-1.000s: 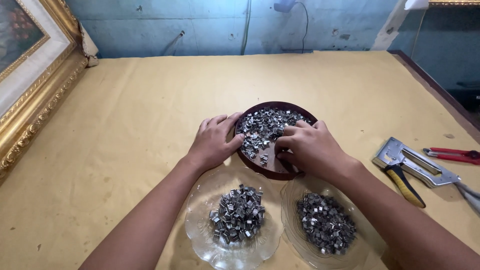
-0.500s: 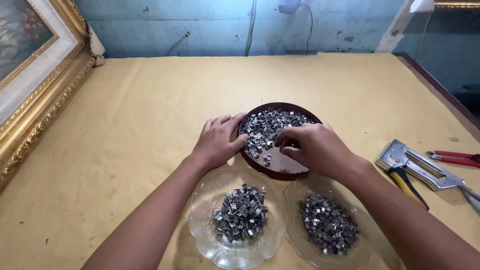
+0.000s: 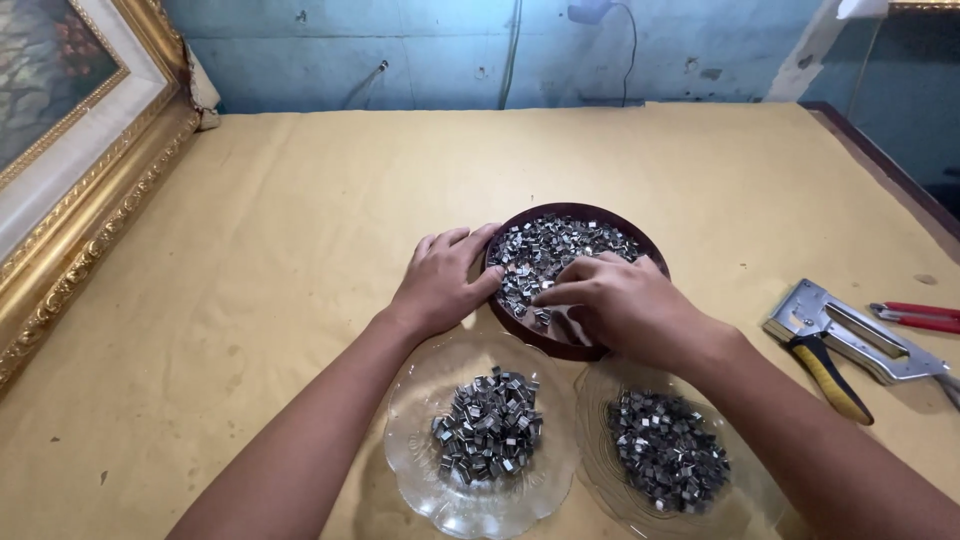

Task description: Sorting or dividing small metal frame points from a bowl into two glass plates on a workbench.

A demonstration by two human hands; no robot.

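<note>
The brown bowl (image 3: 652, 255) sits at the table's centre, filled with small metal clips (image 3: 560, 245). The right hand (image 3: 625, 305) lies over the bowl's near-right part, fingers drawn together down among the clips; whether a clip is pinched cannot be told. The left hand (image 3: 440, 280) rests flat against the bowl's left rim, fingers loosely spread, holding nothing and bracing the bowl.

Step in hand, as judged: picking clips out of the bowl. The next move would call for a firm pinch on a piece and a short lift clear of the rim.

Just near of the bowl stand two glass dishes. The left dish (image 3: 410, 450) carries a clip heap and its rim lies close to the bowl. The right dish (image 3: 590, 400) carries a second heap and passes under the right forearm. The raised rims leave little room between the three vessels.

Right of the bowl, apart from it, lie a staple gun (image 3: 840, 330) and red-handled pliers (image 3: 915, 315). A gilt frame (image 3: 90, 220) borders the left edge. The far half of the paper-covered table (image 3: 300, 200) offers free room.
</note>
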